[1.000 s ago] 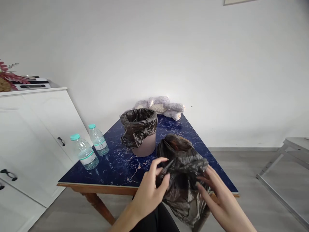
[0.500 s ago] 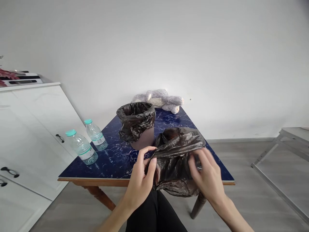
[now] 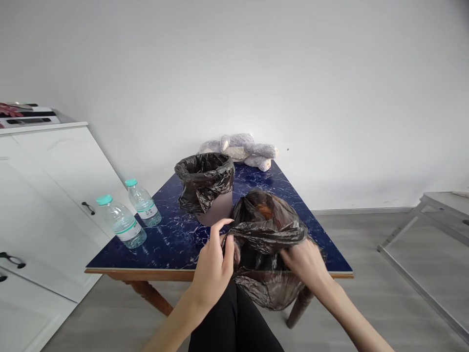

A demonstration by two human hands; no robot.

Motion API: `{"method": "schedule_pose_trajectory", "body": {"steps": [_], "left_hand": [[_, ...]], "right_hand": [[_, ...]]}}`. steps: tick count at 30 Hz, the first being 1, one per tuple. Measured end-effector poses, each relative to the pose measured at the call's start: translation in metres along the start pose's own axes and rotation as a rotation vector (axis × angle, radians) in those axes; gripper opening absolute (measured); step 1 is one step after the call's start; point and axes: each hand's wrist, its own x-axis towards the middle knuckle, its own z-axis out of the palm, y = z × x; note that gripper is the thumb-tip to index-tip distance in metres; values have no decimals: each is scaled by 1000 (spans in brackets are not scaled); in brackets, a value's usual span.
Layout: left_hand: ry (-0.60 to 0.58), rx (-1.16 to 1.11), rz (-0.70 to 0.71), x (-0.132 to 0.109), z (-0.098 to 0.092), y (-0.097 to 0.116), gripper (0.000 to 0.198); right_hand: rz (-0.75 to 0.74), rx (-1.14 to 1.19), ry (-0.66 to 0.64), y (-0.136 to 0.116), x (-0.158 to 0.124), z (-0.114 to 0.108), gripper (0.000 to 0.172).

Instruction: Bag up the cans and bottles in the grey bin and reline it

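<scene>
A thin black plastic bag (image 3: 271, 281) hangs bunched over the table's front edge, its mouth partly folded toward me. Something brown-orange shows dimly through its upper part, too blurred by the plastic to name. My left hand (image 3: 214, 259) pinches the bag's left edge between thumb and fingers. At the right side, my right hand (image 3: 306, 259) is closed at the bag's rim, its fingertips hidden in the folds. Just behind the bag stands a trash bin (image 3: 220, 208) with a black bag liner (image 3: 207, 188) turned down over its rim.
Two clear water bottles (image 3: 122, 222) with teal caps stand at the table's left. A grey plush toy (image 3: 242, 146) lies at the back, near the wall. The blue marbled table (image 3: 172, 244) has a white cabinet (image 3: 44, 195) to its left. Farther right is a metal-framed stand (image 3: 406, 230).
My right hand has pushed in and down at the bag's right rim. The bag's upper part has puffed up, and its lower part hangs lower. My left hand keeps its pinch.
</scene>
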Motion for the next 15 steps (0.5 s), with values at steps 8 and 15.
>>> {"method": "schedule_pose_trajectory", "body": {"steps": [8,15], "left_hand": [[129,136,166,0,-18,-9,46],[-135,-294,165,-73,-36,1,76]], "right_hand": [[270,931,-377,1,-100,-78,84],[136,1123,-630,-49,-77,-67,85]]}}
